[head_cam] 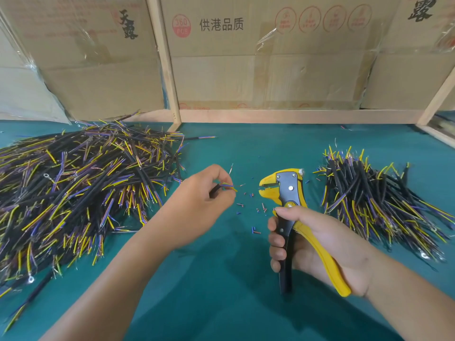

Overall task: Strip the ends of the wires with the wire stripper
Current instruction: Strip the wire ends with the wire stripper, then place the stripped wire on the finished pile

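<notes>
My left hand (pixel 200 195) pinches a short black cable (pixel 216 189) whose thin coloured inner wires stick out to the right past my fingertips. My right hand (pixel 317 244) grips the yellow and black handles of the wire stripper (pixel 285 190), held upright with its yellow jaws pointing left. The jaws are slightly apart and a small gap separates them from the wire ends. Small bits of stripped insulation (pixel 256 209) lie on the green mat between my hands.
A big heap of black cables (pixel 73 183) with yellow, purple and blue ends fills the left of the green table (pixel 221 279). A smaller heap (pixel 369 193) lies to the right. Cardboard boxes (pixel 246 57) and a wooden frame (pixel 170 70) stand behind.
</notes>
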The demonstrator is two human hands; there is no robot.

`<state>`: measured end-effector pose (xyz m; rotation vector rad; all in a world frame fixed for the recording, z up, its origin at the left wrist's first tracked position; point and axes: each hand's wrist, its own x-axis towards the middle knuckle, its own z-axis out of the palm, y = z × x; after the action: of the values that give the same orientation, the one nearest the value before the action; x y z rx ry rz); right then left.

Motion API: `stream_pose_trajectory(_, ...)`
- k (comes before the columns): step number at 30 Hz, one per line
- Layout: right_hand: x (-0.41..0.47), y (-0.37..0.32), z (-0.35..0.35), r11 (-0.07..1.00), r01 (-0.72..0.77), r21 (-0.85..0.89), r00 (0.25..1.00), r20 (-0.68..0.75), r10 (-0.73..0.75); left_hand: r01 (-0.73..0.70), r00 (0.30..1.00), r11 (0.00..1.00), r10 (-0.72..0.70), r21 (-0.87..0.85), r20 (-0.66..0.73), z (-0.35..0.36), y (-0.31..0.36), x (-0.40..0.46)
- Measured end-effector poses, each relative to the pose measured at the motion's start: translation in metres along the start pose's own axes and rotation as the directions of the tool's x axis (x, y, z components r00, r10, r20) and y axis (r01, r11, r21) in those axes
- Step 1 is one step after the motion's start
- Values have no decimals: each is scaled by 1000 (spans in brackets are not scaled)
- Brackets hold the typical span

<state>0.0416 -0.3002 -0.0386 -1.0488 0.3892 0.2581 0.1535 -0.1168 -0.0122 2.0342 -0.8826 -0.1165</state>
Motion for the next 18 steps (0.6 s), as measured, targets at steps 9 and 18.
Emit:
stream_pose_trajectory(9,1,2,-3,1000,-7,-14,998,54,7,-40,999,995,37,-91,-31,4,1,-1)
stream_pose_trajectory(18,2,3,-8,999,-41,-16,995,94,42,-79,995,994,74,-79,-61,11,4,-4)
